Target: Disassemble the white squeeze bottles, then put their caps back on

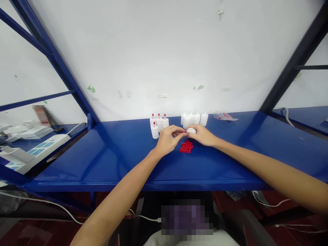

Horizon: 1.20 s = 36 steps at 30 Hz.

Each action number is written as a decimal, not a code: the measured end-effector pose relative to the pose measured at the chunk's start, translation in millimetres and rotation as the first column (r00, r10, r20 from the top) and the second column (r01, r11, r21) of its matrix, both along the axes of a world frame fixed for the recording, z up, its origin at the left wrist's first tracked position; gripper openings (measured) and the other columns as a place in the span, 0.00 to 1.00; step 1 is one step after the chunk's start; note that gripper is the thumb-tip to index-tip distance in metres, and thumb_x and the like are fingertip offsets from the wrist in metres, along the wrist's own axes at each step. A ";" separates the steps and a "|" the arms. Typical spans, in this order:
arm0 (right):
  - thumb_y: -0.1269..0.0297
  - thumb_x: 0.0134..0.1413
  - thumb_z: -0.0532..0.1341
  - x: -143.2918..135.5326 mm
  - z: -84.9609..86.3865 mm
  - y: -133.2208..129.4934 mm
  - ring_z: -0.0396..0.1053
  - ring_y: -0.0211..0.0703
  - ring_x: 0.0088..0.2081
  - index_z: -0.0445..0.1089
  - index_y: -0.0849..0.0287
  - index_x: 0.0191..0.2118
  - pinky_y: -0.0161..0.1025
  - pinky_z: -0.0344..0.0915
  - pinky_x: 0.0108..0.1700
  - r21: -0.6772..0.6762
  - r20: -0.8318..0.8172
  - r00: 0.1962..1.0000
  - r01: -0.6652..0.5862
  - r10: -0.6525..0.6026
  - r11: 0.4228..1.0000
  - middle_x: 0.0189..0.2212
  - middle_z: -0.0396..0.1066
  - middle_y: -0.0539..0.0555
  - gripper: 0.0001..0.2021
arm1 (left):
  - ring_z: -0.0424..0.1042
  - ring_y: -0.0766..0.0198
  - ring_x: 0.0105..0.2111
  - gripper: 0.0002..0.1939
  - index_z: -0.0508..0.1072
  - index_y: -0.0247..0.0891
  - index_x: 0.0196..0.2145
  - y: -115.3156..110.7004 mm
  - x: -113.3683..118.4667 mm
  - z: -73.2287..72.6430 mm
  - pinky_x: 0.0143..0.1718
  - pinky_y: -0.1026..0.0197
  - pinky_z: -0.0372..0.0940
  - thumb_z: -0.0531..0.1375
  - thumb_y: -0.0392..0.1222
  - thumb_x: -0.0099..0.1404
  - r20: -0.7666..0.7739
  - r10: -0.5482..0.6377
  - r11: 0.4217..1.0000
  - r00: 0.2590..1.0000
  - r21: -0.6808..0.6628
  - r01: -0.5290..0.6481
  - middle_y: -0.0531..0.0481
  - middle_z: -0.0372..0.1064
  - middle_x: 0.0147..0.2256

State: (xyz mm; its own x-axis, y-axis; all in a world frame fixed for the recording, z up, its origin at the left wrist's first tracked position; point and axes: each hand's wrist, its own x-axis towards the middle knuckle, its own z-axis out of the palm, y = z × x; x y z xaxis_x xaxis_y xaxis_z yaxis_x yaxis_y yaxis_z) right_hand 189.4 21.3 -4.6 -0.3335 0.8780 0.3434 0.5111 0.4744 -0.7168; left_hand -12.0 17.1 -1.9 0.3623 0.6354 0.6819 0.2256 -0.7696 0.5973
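Note:
My right hand [203, 135] is wrapped round a small white squeeze bottle [191, 130], which lies tipped over with its nozzle end toward the left. With thumb and fingertips, my left hand [167, 139] pinches a small red cap [183, 132] at that nozzle end; the fingers partly cover it. Just below both hands, a cluster of loose red caps [186, 147] lies on the blue table [123, 153]. Left of my left hand, several white bottles [155, 131] with red-tipped nozzles stand upright. Behind my right hand is a group of white bottles [196, 118] showing no red tips.
A clear plastic bag [225, 116] with something red in it lies at the back right. Blue metal posts [55, 58] flank the table. On a side surface at the left are a white power strip [48, 147] and white boxes [33, 132].

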 end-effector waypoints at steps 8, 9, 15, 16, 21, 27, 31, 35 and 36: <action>0.58 0.56 0.58 -2.3 -1.1 -5.2 0.65 0.42 0.31 0.69 0.59 0.35 0.38 0.58 0.35 0.131 0.170 0.985 -0.041 0.018 0.991 0.28 0.70 0.51 0.10 | 0.76 0.64 0.32 0.03 0.78 0.38 0.36 -0.9 0.6 -3.2 0.36 0.61 0.70 0.65 0.38 0.64 -0.112 0.022 0.987 0.993 0.160 -0.004 0.49 0.79 0.34; 0.58 0.55 0.58 -1.4 -1.0 -5.2 0.65 0.42 0.30 0.69 0.59 0.34 0.38 0.57 0.35 0.127 0.176 0.984 -0.064 0.041 0.990 0.28 0.69 0.51 0.09 | 0.76 0.64 0.32 0.03 0.78 0.38 0.37 -0.7 0.8 -3.8 0.37 0.61 0.70 0.65 0.37 0.64 -0.120 0.022 0.984 0.993 0.178 0.000 0.49 0.79 0.34; 0.54 0.62 0.53 5.4 0.1 -3.7 0.61 0.41 0.30 0.65 0.59 0.33 0.38 0.56 0.35 0.074 0.058 0.969 -0.243 0.239 0.967 0.27 0.65 0.49 0.14 | 0.74 0.65 0.32 0.03 0.77 0.37 0.38 0.0 4.1 -4.9 0.36 0.61 0.68 0.62 0.36 0.66 -0.146 0.015 0.972 0.989 0.233 0.019 0.48 0.77 0.35; 0.51 0.63 0.52 5.5 0.0 -3.2 0.60 0.40 0.30 0.65 0.59 0.33 0.38 0.56 0.35 0.070 0.046 0.969 -0.245 0.242 0.967 0.27 0.64 0.49 0.16 | 0.73 0.66 0.32 0.03 0.76 0.37 0.38 0.0 4.7 -4.6 0.35 0.62 0.68 0.62 0.35 0.66 -0.150 0.014 0.973 0.989 0.229 0.021 0.49 0.76 0.35; 0.42 0.62 0.52 1.3 -0.8 -2.0 0.56 0.38 0.27 0.66 0.59 0.27 0.37 0.53 0.31 0.042 0.026 0.986 -0.167 0.166 0.985 0.23 0.60 0.48 0.24 | 0.69 0.68 0.28 0.04 0.76 0.37 0.38 -0.4 6.3 -3.2 0.33 0.63 0.65 0.62 0.34 0.65 -0.167 0.008 0.985 0.986 0.172 0.021 0.51 0.73 0.33; 0.39 0.59 0.53 -1.6 0.5 -2.5 0.59 0.40 0.27 0.68 0.59 0.27 0.37 0.53 0.31 0.071 0.096 0.989 -0.116 0.109 0.991 0.23 0.63 0.50 0.26 | 0.67 0.69 0.28 0.05 0.75 0.37 0.40 0.4 5.5 -4.2 0.34 0.63 0.64 0.59 0.36 0.66 -0.196 -0.039 0.992 0.980 0.114 0.062 0.50 0.72 0.37; 0.40 0.60 0.51 -2.6 -0.2 -2.5 0.59 0.39 0.26 0.68 0.60 0.28 0.37 0.52 0.30 0.077 0.121 0.988 -0.109 0.099 0.991 0.22 0.62 0.49 0.26 | 0.65 0.69 0.28 0.06 0.75 0.38 0.41 1.3 5.4 -5.9 0.33 0.63 0.63 0.59 0.37 0.67 -0.213 -0.035 0.993 0.976 0.098 0.057 0.51 0.69 0.36; 0.42 0.63 0.50 -1.6 -2.0 -2.0 0.56 0.38 0.25 0.63 0.58 0.26 0.37 0.52 0.30 0.061 0.023 0.990 -0.142 0.141 0.988 0.21 0.58 0.48 0.25 | 0.65 0.67 0.30 0.05 0.73 0.38 0.41 2.5 5.6 -6.3 0.33 0.63 0.62 0.58 0.39 0.69 -0.176 -0.017 0.993 0.984 0.111 0.037 0.51 0.68 0.34; 0.43 0.63 0.49 -0.6 -2.4 -1.8 0.56 0.38 0.25 0.62 0.58 0.25 0.37 0.53 0.30 0.057 -0.017 0.988 -0.150 0.151 0.987 0.21 0.58 0.48 0.25 | 0.65 0.68 0.29 0.05 0.72 0.38 0.40 3.6 4.9 -5.5 0.33 0.63 0.62 0.58 0.41 0.69 -0.142 -0.007 0.994 0.990 0.112 0.023 0.51 0.68 0.33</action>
